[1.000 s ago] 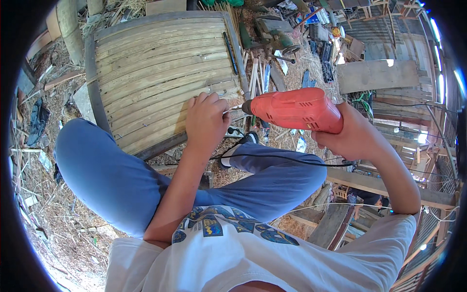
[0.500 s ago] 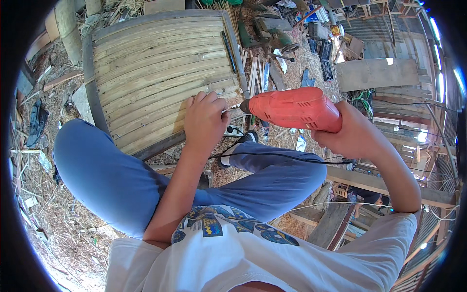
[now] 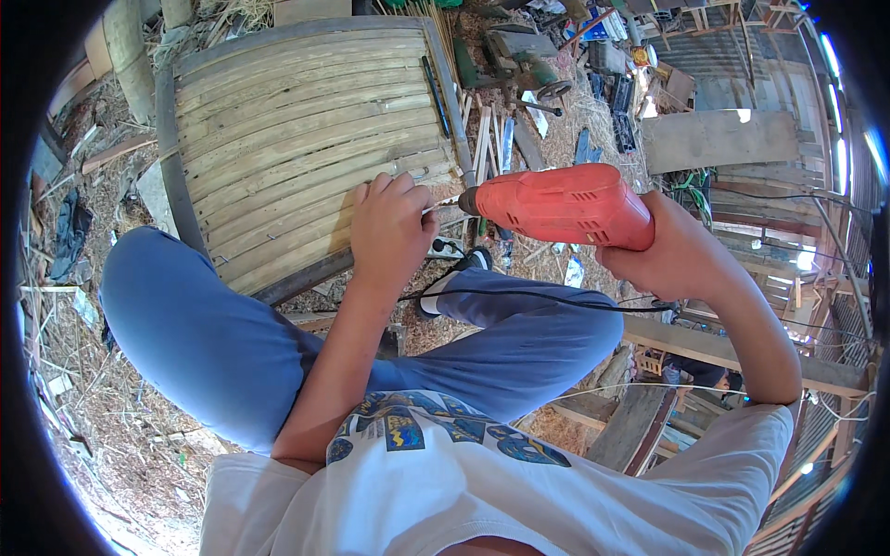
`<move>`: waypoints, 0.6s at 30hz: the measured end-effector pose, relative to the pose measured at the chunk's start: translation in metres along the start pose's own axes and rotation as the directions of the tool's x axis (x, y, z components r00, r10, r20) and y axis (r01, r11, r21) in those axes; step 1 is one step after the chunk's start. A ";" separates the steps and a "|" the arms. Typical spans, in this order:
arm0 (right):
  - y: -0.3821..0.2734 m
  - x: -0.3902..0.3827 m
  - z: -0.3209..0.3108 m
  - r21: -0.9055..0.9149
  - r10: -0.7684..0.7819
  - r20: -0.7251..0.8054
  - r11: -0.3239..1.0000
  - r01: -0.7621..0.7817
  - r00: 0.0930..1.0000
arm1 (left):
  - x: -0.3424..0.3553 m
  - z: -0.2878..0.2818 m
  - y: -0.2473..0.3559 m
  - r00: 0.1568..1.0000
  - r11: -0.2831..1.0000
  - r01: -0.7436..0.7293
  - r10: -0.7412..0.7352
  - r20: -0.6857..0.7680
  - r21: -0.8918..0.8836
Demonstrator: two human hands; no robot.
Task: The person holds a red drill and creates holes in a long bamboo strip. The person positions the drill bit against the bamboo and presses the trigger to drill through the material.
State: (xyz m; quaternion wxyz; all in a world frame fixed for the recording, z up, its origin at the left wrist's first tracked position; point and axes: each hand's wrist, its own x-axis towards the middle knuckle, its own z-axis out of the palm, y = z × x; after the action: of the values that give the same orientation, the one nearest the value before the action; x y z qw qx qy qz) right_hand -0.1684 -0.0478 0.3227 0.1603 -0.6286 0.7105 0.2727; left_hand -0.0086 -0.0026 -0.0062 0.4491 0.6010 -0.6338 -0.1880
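My right hand [image 3: 663, 246] is wrapped round the handle of a red power drill [image 3: 556, 204], held level and pointing left. From its dark chuck [image 3: 468, 201] a thin bit reaches toward my left hand [image 3: 391, 221]. That hand is closed at the near right corner of a slatted wooden panel [image 3: 306, 139], its fingers curled around something small that I cannot make out. My thumb and fingertips are close to the bit's end, and the contact point is hidden.
The drill's black cord [image 3: 538, 295] runs across my bent leg [image 3: 528, 334]. A dark pen-like rod [image 3: 435, 97] lies on the panel's right side. Wood strips [image 3: 485, 144] and a metal machine with a handwheel [image 3: 554, 90] stand beyond, amid shavings. Planks [image 3: 640, 426] lie at lower right.
The drill has shifted very slightly to the right. Both hands otherwise keep nearly the same place and grip.
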 end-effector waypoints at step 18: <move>-0.001 0.001 0.000 0.035 -0.036 0.000 0.999 0.036 0.999 | 0.000 0.000 0.000 1.000 1.000 0.014 -0.014 0.006 -0.006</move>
State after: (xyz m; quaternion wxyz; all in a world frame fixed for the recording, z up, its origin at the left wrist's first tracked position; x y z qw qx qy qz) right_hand -0.1672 -0.0489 0.3222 0.1765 -0.6384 0.7036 0.2573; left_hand -0.0086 -0.0029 -0.0067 0.4476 0.6036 -0.6303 -0.1949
